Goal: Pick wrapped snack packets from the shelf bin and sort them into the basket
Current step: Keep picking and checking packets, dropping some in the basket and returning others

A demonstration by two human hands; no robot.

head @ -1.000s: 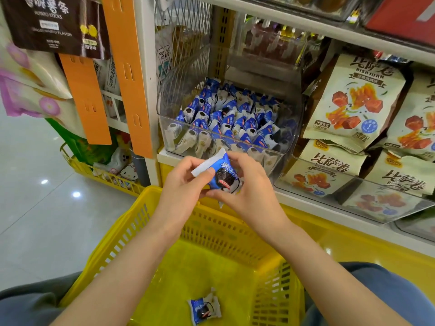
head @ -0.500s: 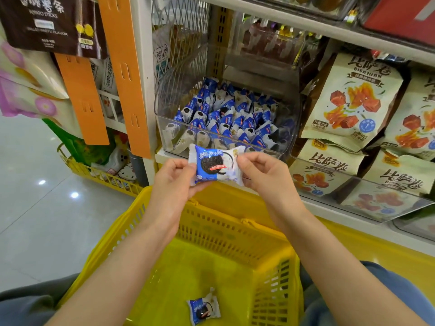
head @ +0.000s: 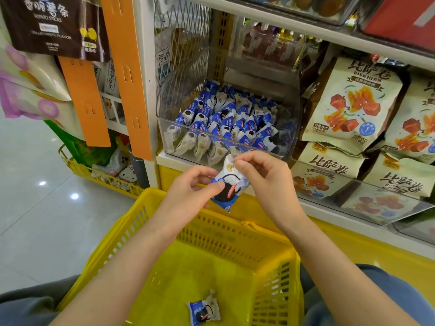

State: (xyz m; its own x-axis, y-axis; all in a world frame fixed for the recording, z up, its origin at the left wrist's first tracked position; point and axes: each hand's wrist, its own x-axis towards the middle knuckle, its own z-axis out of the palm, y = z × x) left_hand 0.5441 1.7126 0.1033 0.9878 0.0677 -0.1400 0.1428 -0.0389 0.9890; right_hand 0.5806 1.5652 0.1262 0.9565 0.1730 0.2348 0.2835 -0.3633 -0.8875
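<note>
The basket (head: 226, 234) sits nearest the person, under both forearms and in front of the shelf (head: 164, 159). A loose packet (head: 204, 308) lies on the basket's floor, toward its near side. Above the far rim, the left hand (head: 188, 192) and right hand (head: 267, 177) pinch the held packet (head: 229, 187) between them (left at its lower side, right at its top edge). Behind the hands, on the shelf, stands the shelf bin (head: 164, 107), with the binned packets (head: 231, 121) heaped inside. Right of the bin stand large pouches (head: 348, 107), with more lying in a tray (head: 303, 165) before them. Left of the bin hang two strips (head: 127, 78), and beyond them a floor basket (head: 77, 169) rests lower down
</note>
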